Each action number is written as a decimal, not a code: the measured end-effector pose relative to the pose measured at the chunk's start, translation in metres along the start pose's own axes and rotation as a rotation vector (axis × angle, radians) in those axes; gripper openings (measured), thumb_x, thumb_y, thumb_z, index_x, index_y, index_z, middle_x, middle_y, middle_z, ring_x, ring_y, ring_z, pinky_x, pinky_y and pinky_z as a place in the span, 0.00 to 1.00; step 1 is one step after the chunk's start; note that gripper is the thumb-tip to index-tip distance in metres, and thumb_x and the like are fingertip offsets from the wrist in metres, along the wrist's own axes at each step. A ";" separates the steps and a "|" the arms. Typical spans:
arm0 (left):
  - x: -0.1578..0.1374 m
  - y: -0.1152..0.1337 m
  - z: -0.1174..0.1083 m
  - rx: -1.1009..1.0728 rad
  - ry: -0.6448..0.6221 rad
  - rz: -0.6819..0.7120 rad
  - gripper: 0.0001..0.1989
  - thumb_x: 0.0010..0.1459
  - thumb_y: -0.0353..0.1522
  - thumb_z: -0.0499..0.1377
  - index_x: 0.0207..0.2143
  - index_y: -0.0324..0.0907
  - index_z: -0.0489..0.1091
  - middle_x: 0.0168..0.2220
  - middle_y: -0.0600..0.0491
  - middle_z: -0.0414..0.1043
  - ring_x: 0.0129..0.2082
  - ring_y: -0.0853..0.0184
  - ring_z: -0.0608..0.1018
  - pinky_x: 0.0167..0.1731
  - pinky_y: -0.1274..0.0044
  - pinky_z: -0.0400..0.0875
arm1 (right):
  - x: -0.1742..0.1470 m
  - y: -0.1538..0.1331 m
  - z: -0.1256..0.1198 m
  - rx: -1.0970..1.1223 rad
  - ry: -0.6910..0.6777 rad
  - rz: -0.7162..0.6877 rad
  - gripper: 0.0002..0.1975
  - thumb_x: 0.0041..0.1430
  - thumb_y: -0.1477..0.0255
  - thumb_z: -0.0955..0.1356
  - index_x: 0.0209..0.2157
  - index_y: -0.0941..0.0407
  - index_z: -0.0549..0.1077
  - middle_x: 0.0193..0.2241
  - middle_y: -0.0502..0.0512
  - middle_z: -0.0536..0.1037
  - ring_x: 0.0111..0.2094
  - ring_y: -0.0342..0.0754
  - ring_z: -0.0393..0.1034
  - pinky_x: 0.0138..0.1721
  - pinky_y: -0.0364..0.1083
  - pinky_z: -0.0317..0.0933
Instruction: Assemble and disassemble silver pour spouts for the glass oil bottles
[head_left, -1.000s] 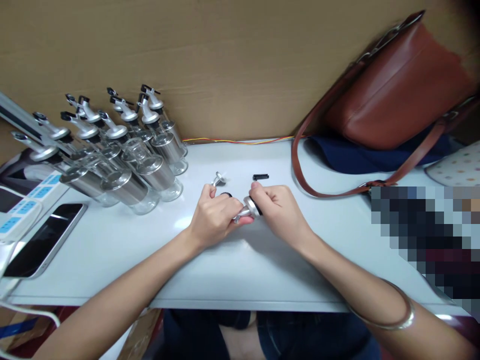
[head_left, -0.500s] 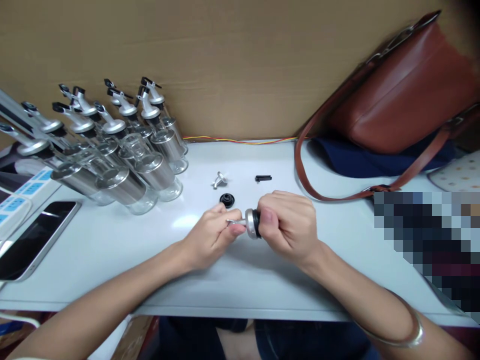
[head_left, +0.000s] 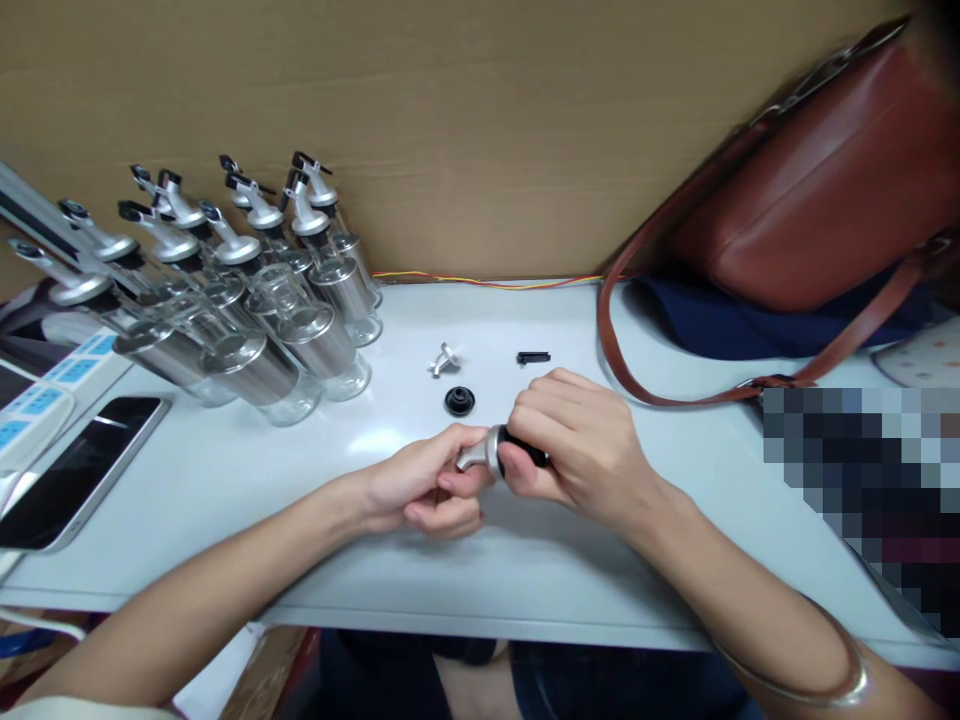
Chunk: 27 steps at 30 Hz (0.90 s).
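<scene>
- The left hand (head_left: 424, 478) pinched the slim silver end of a pourer top (head_left: 493, 452), while the right hand (head_left: 583, 445) was clamped around its black stopper end; the two hands nearly met over the bench (head_left: 360, 585).
- The pourer top was held between them, clear of the surface and turned sideways. If either hand had twisted or pulled too hard, the smooth metal could have slid through the left fingertips.
- A sudden release might have thrown the right hand outward, towards the bag strap (head_left: 679, 400).
- The black round piece (head_left: 460, 401) lay just beyond the left hand; a knuckle or a dropped part could have knocked it rolling.
- Farther back, the small silver piece (head_left: 446, 360) and the black clip (head_left: 533, 357) lay loose and apart, small enough to be swept away by a careless reach.
- The glass bottles (head_left: 319, 335) stood crowded together at the left; a wide swing of the left arm could have toppled one into its neighbours.
</scene>
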<state>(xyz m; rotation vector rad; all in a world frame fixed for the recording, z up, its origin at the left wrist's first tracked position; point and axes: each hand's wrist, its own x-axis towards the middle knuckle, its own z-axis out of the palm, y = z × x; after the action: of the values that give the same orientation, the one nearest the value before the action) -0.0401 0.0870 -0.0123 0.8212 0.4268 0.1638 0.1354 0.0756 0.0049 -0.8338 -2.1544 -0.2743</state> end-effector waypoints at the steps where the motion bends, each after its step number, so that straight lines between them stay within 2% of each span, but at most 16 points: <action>1: 0.000 0.000 -0.001 -0.013 -0.020 -0.022 0.25 0.65 0.41 0.38 0.15 0.44 0.46 0.05 0.63 0.44 0.08 0.77 0.45 0.16 0.77 0.42 | 0.001 -0.001 0.000 0.006 0.002 -0.044 0.22 0.67 0.70 0.57 0.17 0.54 0.60 0.14 0.47 0.61 0.19 0.43 0.51 0.24 0.44 0.49; 4: -0.001 0.001 -0.003 -0.027 -0.046 -0.045 0.24 0.63 0.37 0.39 0.13 0.44 0.46 0.04 0.61 0.44 0.06 0.77 0.45 0.15 0.78 0.43 | 0.002 -0.001 -0.002 0.022 -0.014 -0.116 0.24 0.70 0.66 0.54 0.19 0.54 0.61 0.16 0.49 0.62 0.22 0.44 0.53 0.27 0.44 0.52; 8: -0.002 0.002 -0.001 -0.006 -0.010 -0.047 0.25 0.63 0.37 0.39 0.13 0.43 0.47 0.04 0.61 0.45 0.06 0.77 0.47 0.16 0.79 0.46 | 0.001 0.000 -0.004 0.028 -0.028 -0.175 0.24 0.70 0.64 0.54 0.22 0.55 0.65 0.19 0.53 0.67 0.25 0.46 0.56 0.29 0.46 0.53; 12: -0.004 0.005 0.003 -0.045 0.030 0.011 0.22 0.62 0.38 0.42 0.16 0.42 0.53 0.07 0.59 0.53 0.09 0.76 0.55 0.17 0.80 0.48 | -0.001 0.005 -0.004 0.027 0.012 -0.188 0.19 0.69 0.64 0.55 0.29 0.56 0.67 0.24 0.55 0.72 0.27 0.47 0.60 0.29 0.46 0.55; 17: -0.006 0.013 0.005 -0.215 0.120 0.118 0.16 0.59 0.38 0.52 0.22 0.39 0.59 0.16 0.60 0.58 0.14 0.77 0.61 0.25 0.81 0.60 | -0.002 0.010 -0.001 0.035 0.005 -0.089 0.08 0.68 0.73 0.58 0.40 0.57 0.67 0.25 0.53 0.70 0.26 0.46 0.61 0.28 0.44 0.57; 21: -0.004 0.014 0.003 -0.262 0.167 0.120 0.12 0.53 0.36 0.54 0.22 0.38 0.63 0.17 0.58 0.59 0.15 0.75 0.64 0.26 0.79 0.62 | -0.004 0.008 0.000 0.054 -0.046 -0.066 0.13 0.63 0.82 0.57 0.42 0.56 0.67 0.30 0.55 0.71 0.29 0.46 0.62 0.30 0.44 0.58; 24: -0.002 0.012 0.003 -0.273 0.174 0.090 0.13 0.51 0.37 0.51 0.18 0.39 0.62 0.13 0.58 0.56 0.14 0.74 0.63 0.26 0.78 0.63 | -0.005 0.008 0.001 0.068 -0.022 -0.114 0.15 0.62 0.83 0.56 0.42 0.55 0.68 0.33 0.57 0.72 0.32 0.47 0.63 0.31 0.45 0.58; 27: -0.002 0.012 0.004 -0.308 0.201 0.126 0.16 0.53 0.37 0.48 0.16 0.40 0.60 0.10 0.59 0.51 0.11 0.75 0.60 0.25 0.79 0.64 | -0.006 0.008 0.002 0.060 -0.001 -0.125 0.15 0.61 0.83 0.57 0.43 0.54 0.68 0.35 0.57 0.73 0.34 0.47 0.65 0.32 0.45 0.59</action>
<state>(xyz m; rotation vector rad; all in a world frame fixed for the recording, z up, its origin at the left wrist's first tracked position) -0.0396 0.0923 -0.0002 0.5299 0.5242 0.4211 0.1420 0.0803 -0.0016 -0.6666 -2.2087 -0.2718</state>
